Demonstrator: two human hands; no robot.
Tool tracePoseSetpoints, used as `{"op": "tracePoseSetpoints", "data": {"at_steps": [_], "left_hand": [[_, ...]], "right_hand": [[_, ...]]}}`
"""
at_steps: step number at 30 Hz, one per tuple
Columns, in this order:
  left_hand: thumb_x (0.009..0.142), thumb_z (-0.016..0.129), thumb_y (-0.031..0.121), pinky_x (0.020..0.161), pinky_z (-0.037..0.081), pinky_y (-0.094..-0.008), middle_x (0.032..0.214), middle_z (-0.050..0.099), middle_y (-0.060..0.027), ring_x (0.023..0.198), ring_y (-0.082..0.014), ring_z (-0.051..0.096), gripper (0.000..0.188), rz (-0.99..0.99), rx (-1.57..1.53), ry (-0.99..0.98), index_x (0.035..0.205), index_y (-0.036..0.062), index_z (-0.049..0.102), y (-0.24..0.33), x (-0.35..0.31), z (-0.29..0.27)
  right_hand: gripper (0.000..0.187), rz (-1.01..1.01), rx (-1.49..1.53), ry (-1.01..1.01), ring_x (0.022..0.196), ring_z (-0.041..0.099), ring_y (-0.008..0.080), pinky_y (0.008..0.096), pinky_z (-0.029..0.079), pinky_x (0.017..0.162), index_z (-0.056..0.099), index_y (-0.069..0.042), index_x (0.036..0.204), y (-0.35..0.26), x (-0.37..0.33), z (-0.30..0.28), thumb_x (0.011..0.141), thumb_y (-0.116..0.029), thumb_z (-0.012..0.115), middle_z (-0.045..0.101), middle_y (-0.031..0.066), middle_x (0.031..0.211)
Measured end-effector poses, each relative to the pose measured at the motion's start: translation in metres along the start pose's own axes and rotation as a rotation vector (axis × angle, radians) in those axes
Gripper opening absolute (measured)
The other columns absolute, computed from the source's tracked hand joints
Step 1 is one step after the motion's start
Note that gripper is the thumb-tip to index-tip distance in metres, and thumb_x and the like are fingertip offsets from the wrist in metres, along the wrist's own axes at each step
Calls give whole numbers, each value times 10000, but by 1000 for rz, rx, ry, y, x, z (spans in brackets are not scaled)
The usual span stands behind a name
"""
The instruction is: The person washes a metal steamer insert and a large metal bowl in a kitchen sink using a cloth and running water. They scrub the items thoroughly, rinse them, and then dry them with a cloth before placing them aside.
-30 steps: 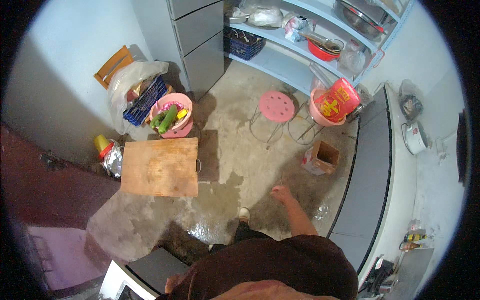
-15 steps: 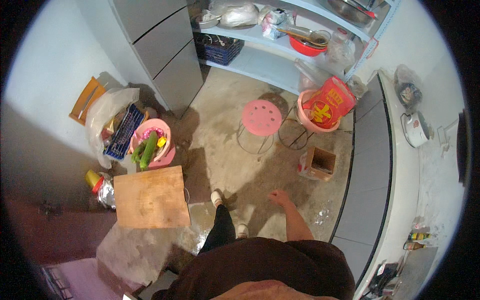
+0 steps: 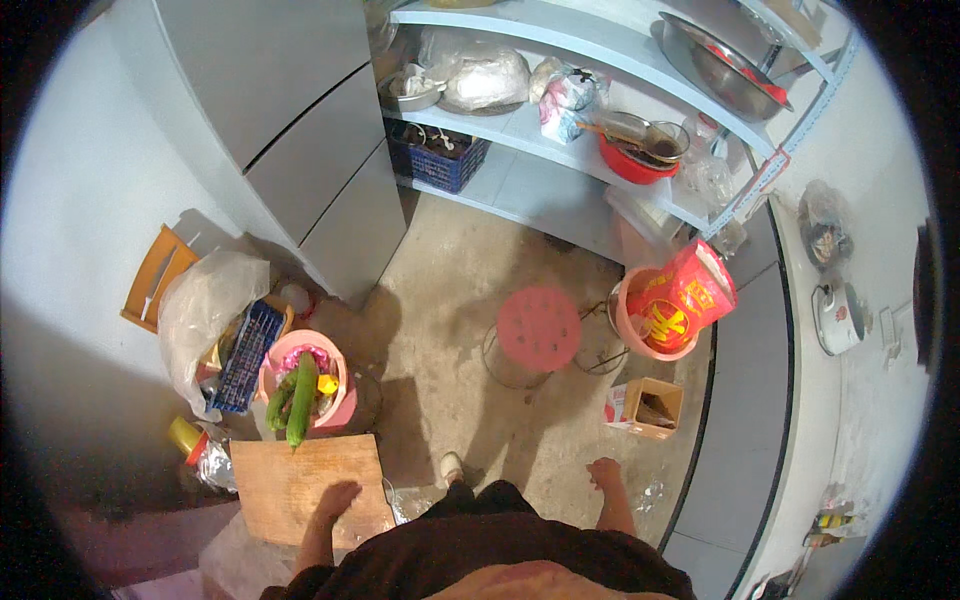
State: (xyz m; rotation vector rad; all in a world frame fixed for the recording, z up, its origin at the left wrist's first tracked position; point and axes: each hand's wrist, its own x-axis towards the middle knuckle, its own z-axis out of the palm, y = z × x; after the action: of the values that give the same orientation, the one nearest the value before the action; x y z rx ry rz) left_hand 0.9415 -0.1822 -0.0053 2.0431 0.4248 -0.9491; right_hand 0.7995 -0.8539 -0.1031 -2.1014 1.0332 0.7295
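Note:
My left hand [image 3: 338,498] is over the wooden cutting board [image 3: 300,470] at the lower left, its fingers loosely apart and nothing in them. Whether it touches the board I cannot tell. My right hand [image 3: 606,474] hangs above the floor on the right, fingers slightly curled and apart, also holding nothing. Nearest to it is a small open cardboard box [image 3: 655,408]. Just beyond the board sits a pink basin [image 3: 343,388] with long green gourds [image 3: 301,400] and a yellow item [image 3: 327,384] in it.
A pink round stool [image 3: 540,328] stands ahead on the floor, beside a pink tub [image 3: 630,335] holding a red sack [image 3: 685,297]. Blue shelves [image 3: 540,205] span the back, with a grey cabinet [image 3: 300,130] to their left. A counter [image 3: 785,440] runs along the right.
My body has moved forward, so the stool, tub and shelves appear lower in view. My left hand has come into view over the board; my right hand sits further right.

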Motion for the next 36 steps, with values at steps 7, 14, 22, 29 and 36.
{"op": "tracePoseSetpoints", "data": {"at_steps": [7, 14, 22, 29, 36], "left_hand": [[890, 635, 297, 930, 471, -335, 1174, 640, -196, 1110, -259, 613, 423, 482, 134, 72, 1215, 28, 601, 263, 61, -37], [891, 602, 335, 900, 493, -402, 1110, 670, -162, 1046, -330, 630, 394, 836, 604, 19, 1190, 79, 619, 230, 139, -45], [844, 622, 365, 880, 495, -427, 1063, 680, -161, 1019, -345, 632, 350, 389, 371, 93, 1085, 115, 675, 194, 176, -75], [820, 679, 419, 875, 497, -447, 1074, 674, -152, 1019, -347, 627, 434, 234, 200, 51, 1138, 124, 659, 286, 230, -139], [854, 630, 375, 821, 516, -446, 1071, 664, -185, 964, -356, 646, 459, 386, 572, 164, 1224, 106, 589, 362, 302, -223]], "right_hand": [[277, -239, 271, 234, 606, 670, 182, 284, 538, 496, 634, 37, 980, -173, -14, -90, 839, -199, 672, 679, 113, 809], [378, -690, 109, 257, 773, 685, 265, 364, 524, 699, 626, -7, 1107, -367, 67, -162, 844, -273, 681, 685, 171, 911], [404, -859, -42, 237, 936, 669, 303, 386, 521, 805, 617, -61, 1156, -554, 95, -189, 850, -320, 669, 683, 166, 1036], [348, -875, 33, 252, 882, 676, 245, 357, 524, 807, 627, -91, 1156, -650, 148, -198, 863, -276, 658, 698, 135, 985], [324, -786, 213, 233, 832, 674, 213, 333, 525, 752, 640, -82, 1142, -711, 156, -201, 852, -220, 678, 696, 136, 967]]}}
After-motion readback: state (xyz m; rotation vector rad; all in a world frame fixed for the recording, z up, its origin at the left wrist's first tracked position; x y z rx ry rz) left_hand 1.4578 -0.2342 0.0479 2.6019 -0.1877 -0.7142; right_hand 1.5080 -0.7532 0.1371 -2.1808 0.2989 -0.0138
